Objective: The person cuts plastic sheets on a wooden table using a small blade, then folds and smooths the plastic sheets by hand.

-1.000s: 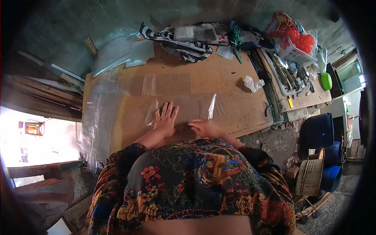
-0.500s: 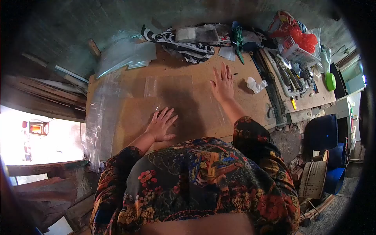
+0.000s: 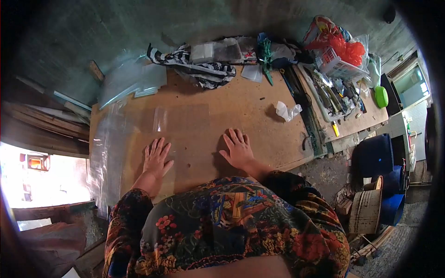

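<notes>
A thin clear plastic sheet (image 3: 187, 119) lies flat over the brown wooden board (image 3: 259, 111), its crinkled left part (image 3: 105, 148) catching the light. My left hand (image 3: 156, 160) rests palm down on the sheet, fingers spread. Further right, my right hand (image 3: 238, 152) is also palm down with fingers apart, a ring on one finger. It lies on the board or on the sheet's right part; the see-through edge there is too faint to tell. Neither hand grasps anything.
Clear plastic pieces (image 3: 150, 78) are stacked at the back left. Black-and-white plastic (image 3: 204, 74) lies along the wall, with green-handled scissors (image 3: 266, 62) beside it. Crumpled white paper (image 3: 287, 111), a tool tray (image 3: 331, 95) and a white basket (image 3: 340, 65) are rightward. Blue containers (image 3: 378, 155) stand beyond.
My right hand has drawn back from the far part of the board towards my body. My left hand has slid a little to the left. The view has shifted slightly right.
</notes>
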{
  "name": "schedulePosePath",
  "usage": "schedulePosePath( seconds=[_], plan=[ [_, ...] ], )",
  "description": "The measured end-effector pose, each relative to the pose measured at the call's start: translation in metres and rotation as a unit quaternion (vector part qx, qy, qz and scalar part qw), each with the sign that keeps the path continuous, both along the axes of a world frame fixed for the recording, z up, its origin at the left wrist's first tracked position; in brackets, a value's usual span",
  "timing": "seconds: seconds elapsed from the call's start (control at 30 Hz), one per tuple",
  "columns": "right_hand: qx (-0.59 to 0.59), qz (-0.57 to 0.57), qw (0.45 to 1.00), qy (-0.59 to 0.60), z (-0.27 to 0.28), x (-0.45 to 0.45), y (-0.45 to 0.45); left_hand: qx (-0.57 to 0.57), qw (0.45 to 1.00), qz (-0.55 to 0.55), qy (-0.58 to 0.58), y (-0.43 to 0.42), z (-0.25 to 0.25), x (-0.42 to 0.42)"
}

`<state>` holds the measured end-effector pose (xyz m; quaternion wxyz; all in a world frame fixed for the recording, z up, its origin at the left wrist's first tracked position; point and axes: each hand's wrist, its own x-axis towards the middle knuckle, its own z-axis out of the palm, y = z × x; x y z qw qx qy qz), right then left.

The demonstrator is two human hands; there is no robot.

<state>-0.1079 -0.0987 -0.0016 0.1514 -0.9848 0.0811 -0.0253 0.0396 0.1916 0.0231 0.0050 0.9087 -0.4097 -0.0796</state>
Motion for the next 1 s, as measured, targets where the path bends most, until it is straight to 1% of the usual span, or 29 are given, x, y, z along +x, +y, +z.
schedulePosePath(
  seconds=[0.03, 0.07, 0.1, 0.13, 0.17, 0.2, 0.27, 0.3, 0.33, 0.37, 0.4, 0.47, 0.5, 0.57, 0.6, 0.67, 0.7, 0.8, 0.83, 0.87, 0.9, 0.93, 0.97, 1.0],
  plan=[
    [0.022, 0.001, 0.999, 0.028, 0.003, 0.004, -0.007, 0.014, 1.000, -0.008, 0.000, 0.001, 0.000, 0.004],
    [0.019, 0.005, 0.999, 0.028, 0.005, 0.014, -0.018, 0.029, 0.999, -0.013, 0.001, 0.002, -0.001, 0.005],
    [0.006, -0.042, 0.999, 0.017, 0.008, 0.028, -0.036, 0.027, 1.000, -0.008, 0.002, 0.001, -0.002, 0.002],
    [-0.007, -0.089, 0.996, 0.005, 0.012, 0.045, -0.055, 0.028, 0.999, -0.004, -0.027, 0.000, -0.004, 0.000],
    [-0.017, -0.107, 0.994, 0.008, 0.016, 0.064, -0.077, 0.029, 0.998, 0.000, -0.057, -0.001, -0.004, -0.002],
    [-0.026, -0.123, 0.992, 0.010, 0.019, 0.083, -0.100, 0.030, 0.998, 0.006, -0.061, -0.006, -0.002, -0.008],
    [-0.050, -0.144, 0.987, 0.058, 0.016, 0.118, -0.140, 0.009, 0.998, 0.037, -0.047, -0.029, 0.004, -0.031],
    [-0.059, -0.144, 0.983, 0.094, 0.011, 0.137, -0.160, 0.013, 0.997, 0.051, -0.049, -0.041, 0.004, -0.042],
    [-0.071, -0.141, 0.979, 0.130, 0.008, 0.153, -0.176, 0.010, 0.998, 0.066, -0.007, -0.056, 0.005, -0.052],
    [-0.083, -0.143, 0.977, 0.131, 0.006, 0.164, -0.187, 0.005, 0.996, 0.083, 0.034, -0.066, 0.005, -0.059],
    [-0.096, -0.146, 0.976, 0.132, 0.007, 0.175, -0.194, 0.006, 0.994, 0.101, 0.032, -0.071, 0.002, -0.064],
    [-0.144, -0.125, 0.971, 0.145, 0.009, 0.186, -0.207, -0.042, 0.995, 0.088, 0.014, -0.075, -0.006, -0.072],
    [-0.144, -0.110, 0.973, 0.142, 0.004, 0.190, -0.211, -0.040, 0.994, 0.104, 0.013, -0.075, -0.007, -0.072],
    [-0.129, -0.154, 0.972, 0.121, -0.001, 0.198, -0.211, -0.046, 0.994, 0.098, 0.023, -0.073, -0.007, -0.071],
    [-0.127, -0.143, 0.974, 0.119, 0.000, 0.204, -0.207, -0.044, 0.993, 0.109, 0.021, -0.073, -0.006, -0.070],
    [-0.057, -0.181, 0.973, 0.133, 0.005, 0.208, -0.207, -0.045, 0.994, 0.098, 0.020, -0.076, -0.003, -0.071],
    [-0.058, -0.178, 0.973, 0.134, 0.006, 0.210, -0.208, -0.045, 0.994, 0.101, 0.021, -0.077, -0.002, -0.071],
    [-0.183, -0.081, 0.973, 0.111, 0.005, 0.207, -0.213, -0.047, 0.994, 0.095, 0.026, -0.077, 0.000, -0.071],
    [-0.184, -0.083, 0.973, 0.114, 0.004, 0.205, -0.218, -0.025, 0.994, 0.101, 0.027, -0.078, 0.000, -0.070],
    [-0.090, -0.121, 0.988, 0.044, 0.002, 0.205, -0.225, -0.002, 0.994, 0.106, 0.029, -0.078, 0.000, -0.070],
    [0.004, -0.157, 0.987, -0.027, 0.001, 0.205, -0.232, -0.003, 0.994, 0.104, 0.030, -0.079, 0.000, -0.070],
    [0.003, -0.159, 0.987, -0.026, 0.001, 0.206, -0.240, -0.010, 0.994, 0.103, 0.025, -0.078, 0.000, -0.070],
    [0.076, -0.190, 0.973, -0.110, 0.001, 0.209, -0.249, -0.016, 0.994, 0.102, 0.020, -0.078, -0.001, -0.071],
    [0.148, -0.220, 0.945, -0.192, 0.020, 0.203, -0.243, -0.018, 0.995, 0.098, 0.020, -0.077, -0.001, -0.071]
  ],
)
